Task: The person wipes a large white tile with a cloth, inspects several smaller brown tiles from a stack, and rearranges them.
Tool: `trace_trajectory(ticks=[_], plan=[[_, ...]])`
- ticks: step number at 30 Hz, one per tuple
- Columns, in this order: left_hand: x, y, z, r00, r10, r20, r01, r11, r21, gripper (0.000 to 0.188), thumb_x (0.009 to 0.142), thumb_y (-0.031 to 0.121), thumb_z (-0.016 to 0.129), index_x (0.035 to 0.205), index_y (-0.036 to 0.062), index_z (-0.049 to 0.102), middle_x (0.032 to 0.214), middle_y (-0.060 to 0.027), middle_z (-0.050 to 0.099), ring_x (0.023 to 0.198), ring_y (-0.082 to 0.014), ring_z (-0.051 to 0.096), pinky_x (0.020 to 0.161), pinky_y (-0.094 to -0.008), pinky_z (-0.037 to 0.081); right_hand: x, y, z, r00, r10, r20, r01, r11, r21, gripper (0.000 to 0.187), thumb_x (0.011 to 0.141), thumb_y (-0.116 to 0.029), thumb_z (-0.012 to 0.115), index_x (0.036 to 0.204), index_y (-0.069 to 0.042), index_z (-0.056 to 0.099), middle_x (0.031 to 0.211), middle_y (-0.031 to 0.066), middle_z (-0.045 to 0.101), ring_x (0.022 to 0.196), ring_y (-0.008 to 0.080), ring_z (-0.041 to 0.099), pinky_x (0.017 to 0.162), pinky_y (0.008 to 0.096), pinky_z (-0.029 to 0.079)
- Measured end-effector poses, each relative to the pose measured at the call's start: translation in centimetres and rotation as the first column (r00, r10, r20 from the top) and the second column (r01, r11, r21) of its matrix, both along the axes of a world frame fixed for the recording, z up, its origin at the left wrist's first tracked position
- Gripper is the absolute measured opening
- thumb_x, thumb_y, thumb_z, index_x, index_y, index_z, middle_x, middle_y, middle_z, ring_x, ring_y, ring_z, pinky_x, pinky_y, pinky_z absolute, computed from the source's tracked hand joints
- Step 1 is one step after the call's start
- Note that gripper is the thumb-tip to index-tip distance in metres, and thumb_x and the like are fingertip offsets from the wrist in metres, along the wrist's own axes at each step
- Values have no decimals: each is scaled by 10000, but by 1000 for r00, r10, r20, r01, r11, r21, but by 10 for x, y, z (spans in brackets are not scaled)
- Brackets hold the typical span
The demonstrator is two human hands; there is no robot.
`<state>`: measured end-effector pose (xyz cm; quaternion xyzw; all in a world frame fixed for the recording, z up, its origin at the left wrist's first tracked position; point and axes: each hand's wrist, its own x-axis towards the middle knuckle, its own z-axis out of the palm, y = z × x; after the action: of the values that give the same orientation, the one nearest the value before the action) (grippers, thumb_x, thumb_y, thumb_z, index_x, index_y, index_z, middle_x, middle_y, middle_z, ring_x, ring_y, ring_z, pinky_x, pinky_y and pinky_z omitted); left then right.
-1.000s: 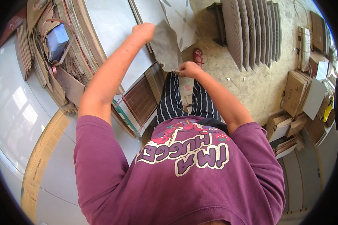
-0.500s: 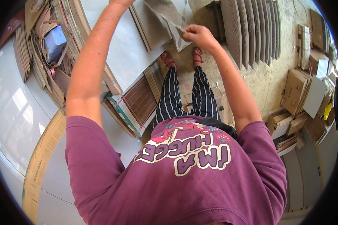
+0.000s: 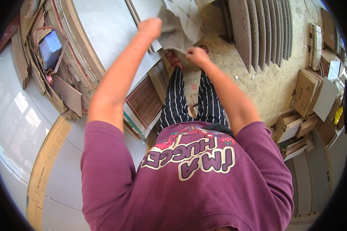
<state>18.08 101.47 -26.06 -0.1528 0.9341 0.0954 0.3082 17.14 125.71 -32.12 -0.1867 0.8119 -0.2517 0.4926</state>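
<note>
A worn grey-brown cloth (image 3: pixel 174 34) hangs stretched between my two hands. My left hand (image 3: pixel 150 28) is closed in a fist at its left upper edge. Lower and to the right, my right hand (image 3: pixel 198 56) pinches the cloth's other corner. Behind the cloth stands a pale tile with grey oval spots (image 3: pixel 191 18), partly covered by it. Close to my left hand are the edges of leaning tiles (image 3: pixel 134 12) and a large whitish tile (image 3: pixel 104 27).
A row of upright grey panels (image 3: pixel 254 34) stands at the right on the stained floor (image 3: pixel 250 90). Farther right are stacked cardboard boxes (image 3: pixel 306 92). At the left, torn cardboard holds a blue object (image 3: pixel 50 50). A brown brick-patterned tile (image 3: pixel 144 101) leans beside my legs.
My left hand has come down and right, into fuller view, with the cloth. My right hand has moved slightly lower. The cloth now hangs lower between them, away from the spotted tile's lower corner.
</note>
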Motion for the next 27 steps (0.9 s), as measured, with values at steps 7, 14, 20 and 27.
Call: trace_trajectory(ticks=[7, 14, 20, 27], plan=[[31, 67, -32, 984, 89, 155, -121, 970, 212, 176, 714, 102, 511, 800, 117, 664, 850, -138, 644, 850, -306, 613, 715, -380, 493, 32, 56, -12, 941, 146, 306, -195, 971, 136, 216, 686, -236, 635, 861, -113, 665, 869, 138, 640, 835, 284, 612, 749, 364, 477], [-17, 12, -32, 949, 315, -2, -309, 933, 186, 227, 724, 128, 514, 866, 184, 683, 894, -113, 650, 874, -293, 614, 760, -387, 489, 0, 10, -15, 992, -101, 71, 99, 995, 27, 227, 723, -260, 606, 895, -121, 654, 881, 142, 632, 853, 294, 599, 746, 375, 470], [-69, -75, -21, 804, 476, -357, -370, 870, 327, 199, 796, 192, 521, 882, 134, 690, 705, -86, 654, 603, -178, 638, 622, -287, 499, -77, -61, 10, 929, -349, -124, 312, 917, -248, 259, 756, -297, 603, 955, -137, 640, 865, 115, 637, 864, 290, 595, 741, 378, 457], [-75, -99, 8, 617, 502, -606, -434, 859, 271, 201, 773, 145, 526, 860, 40, 674, 798, -156, 655, 774, -222, 644, 720, -323, 494, -112, -82, 38, 907, -409, -95, 380, 896, -229, 267, 756, -287, 613, 984, -150, 631, 861, 70, 649, 837, 254, 599, 730, 349, 456]])
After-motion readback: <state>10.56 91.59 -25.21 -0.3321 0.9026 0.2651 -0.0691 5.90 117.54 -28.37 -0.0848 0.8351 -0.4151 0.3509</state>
